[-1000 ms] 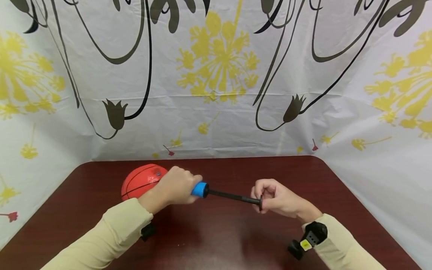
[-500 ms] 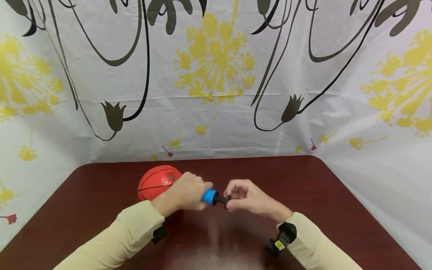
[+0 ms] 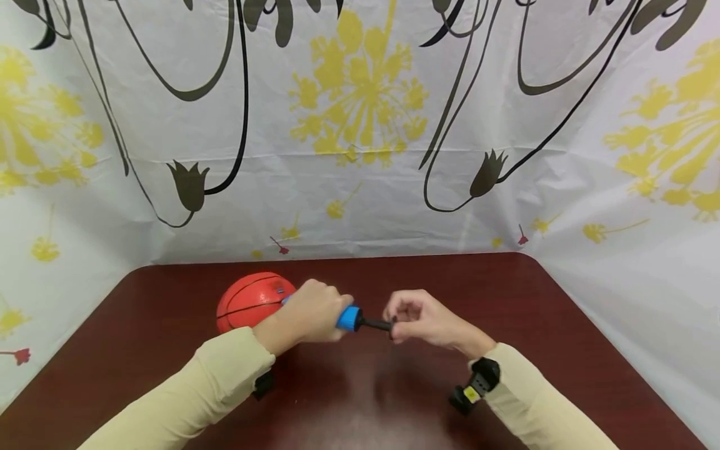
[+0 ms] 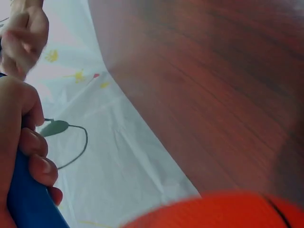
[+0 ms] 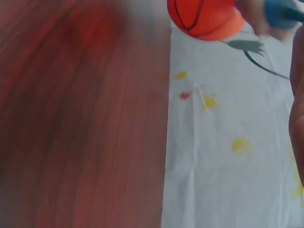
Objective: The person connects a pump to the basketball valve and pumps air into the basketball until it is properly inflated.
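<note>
White cloth [image 3: 365, 234] printed with yellow dandelion heads [image 3: 362, 103] and dark tulip-shaped buds [image 3: 189, 186] hangs behind the red basketball [image 3: 247, 301] and along both sides of it. Glossy red-brown tabletop [image 3: 562, 350] spreads out to the right of the basketball and toward the viewer from it, with rounded far corners on either side and streaky grain showing in both wrist views. I cannot tell whether the basketball rests on the wood or is held just above it.

Just right of the basketball is a hand pump [image 3: 349, 318], slightly tilted, its blue barrel toward the ball and its thin black rod [image 3: 375, 324] pointing away, partly drawn out. A sliver of blue shows right against the ball's outline; whether the pump touches or enters the basketball is hidden.

The left hand [image 3: 315, 311], overlapping the right edge of the basketball in the head view, grips the barrel with its fingers curled round it. Farther right of the basketball, the right hand [image 3: 430, 320] pinches the dark handle [image 3: 392, 328] at the rod's end between thumb and fingers.

Pale yellow sleeves [image 3: 185, 390] and black wrist cameras [image 3: 461, 401] lie nearer the viewer than the basketball.
</note>
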`<state>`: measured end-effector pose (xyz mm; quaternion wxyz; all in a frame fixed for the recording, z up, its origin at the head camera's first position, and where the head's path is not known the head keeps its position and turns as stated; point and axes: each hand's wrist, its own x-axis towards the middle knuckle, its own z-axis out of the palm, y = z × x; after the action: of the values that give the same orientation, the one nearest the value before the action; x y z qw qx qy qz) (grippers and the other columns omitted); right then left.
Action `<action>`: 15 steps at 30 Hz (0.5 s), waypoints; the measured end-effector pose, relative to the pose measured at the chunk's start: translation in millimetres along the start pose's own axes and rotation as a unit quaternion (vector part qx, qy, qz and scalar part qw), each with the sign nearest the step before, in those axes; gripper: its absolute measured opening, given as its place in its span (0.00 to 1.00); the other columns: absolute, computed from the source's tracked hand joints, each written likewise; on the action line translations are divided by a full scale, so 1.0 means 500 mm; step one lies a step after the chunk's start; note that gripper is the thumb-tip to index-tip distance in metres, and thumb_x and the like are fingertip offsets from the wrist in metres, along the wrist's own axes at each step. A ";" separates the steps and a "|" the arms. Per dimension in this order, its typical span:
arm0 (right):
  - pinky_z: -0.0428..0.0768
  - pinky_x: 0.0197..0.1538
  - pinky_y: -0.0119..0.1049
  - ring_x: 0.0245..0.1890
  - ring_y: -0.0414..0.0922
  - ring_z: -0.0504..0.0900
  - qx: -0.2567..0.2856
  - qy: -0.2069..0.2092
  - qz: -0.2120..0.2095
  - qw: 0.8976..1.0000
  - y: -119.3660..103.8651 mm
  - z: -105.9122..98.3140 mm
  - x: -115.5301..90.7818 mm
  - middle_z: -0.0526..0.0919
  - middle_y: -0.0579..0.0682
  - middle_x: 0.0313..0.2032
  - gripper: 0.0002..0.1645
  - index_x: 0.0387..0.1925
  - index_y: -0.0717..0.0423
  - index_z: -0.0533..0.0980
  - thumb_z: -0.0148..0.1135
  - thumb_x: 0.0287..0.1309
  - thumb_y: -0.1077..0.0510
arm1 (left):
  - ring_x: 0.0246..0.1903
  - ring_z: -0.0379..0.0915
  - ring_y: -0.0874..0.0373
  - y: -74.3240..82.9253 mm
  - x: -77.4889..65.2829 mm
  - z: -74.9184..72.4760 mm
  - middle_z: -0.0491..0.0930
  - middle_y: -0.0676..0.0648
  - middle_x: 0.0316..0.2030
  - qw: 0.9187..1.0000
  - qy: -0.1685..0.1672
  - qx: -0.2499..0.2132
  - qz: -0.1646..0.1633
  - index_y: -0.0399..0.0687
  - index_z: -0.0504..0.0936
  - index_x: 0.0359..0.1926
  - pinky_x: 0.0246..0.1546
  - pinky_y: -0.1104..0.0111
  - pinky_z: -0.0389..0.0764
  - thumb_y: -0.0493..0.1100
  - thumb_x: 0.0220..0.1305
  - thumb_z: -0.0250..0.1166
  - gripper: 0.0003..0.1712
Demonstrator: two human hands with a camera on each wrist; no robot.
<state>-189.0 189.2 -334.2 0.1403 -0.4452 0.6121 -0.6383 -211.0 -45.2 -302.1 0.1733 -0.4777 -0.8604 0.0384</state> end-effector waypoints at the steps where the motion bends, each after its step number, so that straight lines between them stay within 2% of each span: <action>1: 0.75 0.28 0.29 0.25 0.36 0.74 -0.012 0.003 0.004 1.000 0.004 0.003 0.009 0.73 0.46 0.31 0.07 0.30 0.63 0.68 0.59 0.50 0.67 | 0.11 0.60 0.65 0.004 0.005 0.001 0.66 0.56 0.12 1.000 0.000 0.002 0.001 0.50 0.70 0.20 0.13 0.72 0.63 0.52 0.41 0.65 0.14; 4: 0.76 0.28 0.31 0.25 0.37 0.74 -0.028 -0.004 0.019 0.999 0.009 0.010 0.021 0.73 0.46 0.31 0.09 0.30 0.66 0.68 0.59 0.50 0.66 | 0.11 0.59 0.65 0.010 0.009 0.004 0.65 0.56 0.12 1.000 -0.017 -0.001 0.006 0.50 0.71 0.21 0.13 0.73 0.63 0.53 0.41 0.65 0.15; 8: 0.74 0.28 0.28 0.25 0.36 0.73 -0.003 -0.013 0.035 0.999 -0.003 0.002 0.000 0.74 0.45 0.31 0.08 0.30 0.64 0.69 0.59 0.50 0.66 | 0.11 0.60 0.66 0.004 0.003 0.001 0.66 0.56 0.12 0.999 -0.033 -0.014 0.021 0.50 0.71 0.23 0.13 0.74 0.63 0.53 0.43 0.65 0.15; 11: 0.70 0.23 0.29 0.25 0.37 0.71 0.048 -0.040 0.010 0.998 -0.016 -0.019 -0.029 0.74 0.47 0.31 0.07 0.30 0.63 0.68 0.58 0.51 0.66 | 0.12 0.61 0.65 -0.011 -0.007 -0.005 0.66 0.56 0.13 1.000 -0.025 -0.009 0.014 0.50 0.70 0.23 0.14 0.73 0.63 0.52 0.43 0.65 0.15; 15: 0.64 0.20 0.37 0.26 0.41 0.70 0.098 -0.084 -0.020 0.991 -0.026 -0.040 -0.053 0.76 0.50 0.30 0.05 0.30 0.63 0.66 0.55 0.53 0.68 | 0.12 0.60 0.65 -0.026 -0.022 -0.013 0.66 0.57 0.13 1.000 -0.025 0.002 0.002 0.50 0.69 0.22 0.13 0.73 0.63 0.52 0.43 0.65 0.15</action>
<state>-184.2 224.0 -330.1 0.2212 -0.4932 0.5236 -0.6586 -214.0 -62.4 -296.0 0.1524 -0.4781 -0.8634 0.0522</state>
